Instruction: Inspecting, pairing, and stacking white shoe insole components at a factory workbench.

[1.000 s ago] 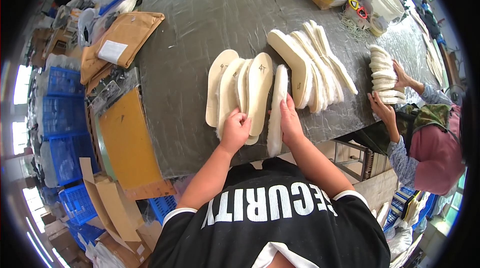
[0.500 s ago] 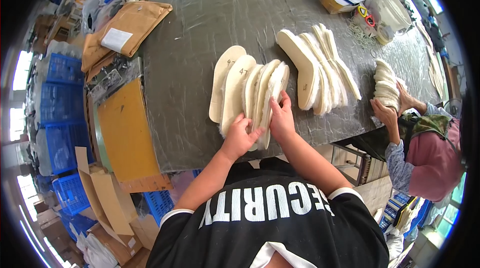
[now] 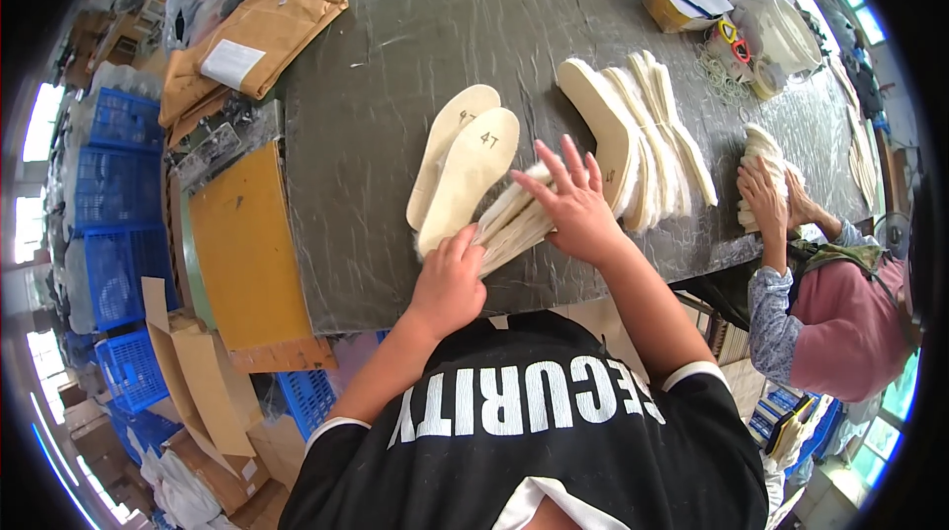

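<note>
Several cream, fleece-lined insoles stand on edge in a slanting stack in front of me on the table. My left hand is closed round the near end of this stack. Against its far right end lies my right hand, fingers stretched out and spread. Just left of the stack, a flat insole with handwriting overlaps a second flat insole. Beyond my right hand sits a bundle of fleecy insoles, pinched in at its middle.
A co-worker's hands press another insole stack at the right. Brown paper packages lie at the table's far left. A cardboard box, scissors and a clear bucket stand far right. Blue crates are stacked left.
The insole stack has tilted over to the right, away from the two flat insoles. My right hand has moved right and spread its fingers. The co-worker's hands have shifted on their stack.
</note>
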{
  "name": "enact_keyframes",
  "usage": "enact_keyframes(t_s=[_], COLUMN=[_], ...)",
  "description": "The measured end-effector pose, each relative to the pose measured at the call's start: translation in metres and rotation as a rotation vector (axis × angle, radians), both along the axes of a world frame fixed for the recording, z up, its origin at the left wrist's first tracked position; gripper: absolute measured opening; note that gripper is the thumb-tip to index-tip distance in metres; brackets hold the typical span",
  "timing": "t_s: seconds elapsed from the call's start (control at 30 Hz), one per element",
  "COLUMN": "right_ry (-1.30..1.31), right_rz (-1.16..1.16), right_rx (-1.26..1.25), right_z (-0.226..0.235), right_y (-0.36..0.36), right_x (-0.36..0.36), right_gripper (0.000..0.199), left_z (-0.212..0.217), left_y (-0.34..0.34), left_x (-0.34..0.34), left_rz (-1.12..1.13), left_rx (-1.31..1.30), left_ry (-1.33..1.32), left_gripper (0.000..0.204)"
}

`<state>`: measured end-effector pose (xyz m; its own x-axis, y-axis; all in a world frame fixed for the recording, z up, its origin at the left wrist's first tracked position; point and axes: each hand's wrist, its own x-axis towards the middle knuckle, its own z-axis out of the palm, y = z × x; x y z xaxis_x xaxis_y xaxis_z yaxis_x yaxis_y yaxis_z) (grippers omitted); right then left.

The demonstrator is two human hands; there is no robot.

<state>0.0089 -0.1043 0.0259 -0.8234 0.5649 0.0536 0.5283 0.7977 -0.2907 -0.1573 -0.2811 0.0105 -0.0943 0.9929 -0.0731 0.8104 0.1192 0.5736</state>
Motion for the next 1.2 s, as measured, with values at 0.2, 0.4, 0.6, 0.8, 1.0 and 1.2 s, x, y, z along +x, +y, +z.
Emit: enact_keyframes(t_s=[0.2,0.4,0.6,0.8,1.0,1.2], right_ry=[-0.082,-0.103,-0.069,0.048,-0.013,-0.004], right_rz=[0.182,0.181,0.319,0.305,0.348,0.388], right_rx=[-0.14,-0.079,-0.074,0.08,0.072,0.075], right_z=[-0.003,-0.001,-0.005,-0.02,-0.018,-0.012], right_y=[0.007,-0.004,-0.011,-0.016,-0.016,-0.035], right_x=[-0.006,-0.003,-0.018,-0.015,-0.011,-0.018], right_gripper=[0.093,0.095,0.093,0.024,0.023,0.019], left_z=[-0.007,-0.012,-0.015,-0.005,0.009,-0.03], left_y=[-0.008,0.004,0.015,0.016,0.035,0.086], left_x=[0.008,0.017,0.015,0.013,-0.028,-0.068], left_rz=[-0.001,-0.045,-0.024,0.125,0.112,0.503], left_rx=[0.116,0.031,0.033,-0.234,0.069,-0.069], left_ry=[0.087,0.121,0.078,0.061,0.004,0.128], left_gripper=[0.073,0.094,0.095,0.073,0.079,0.073])
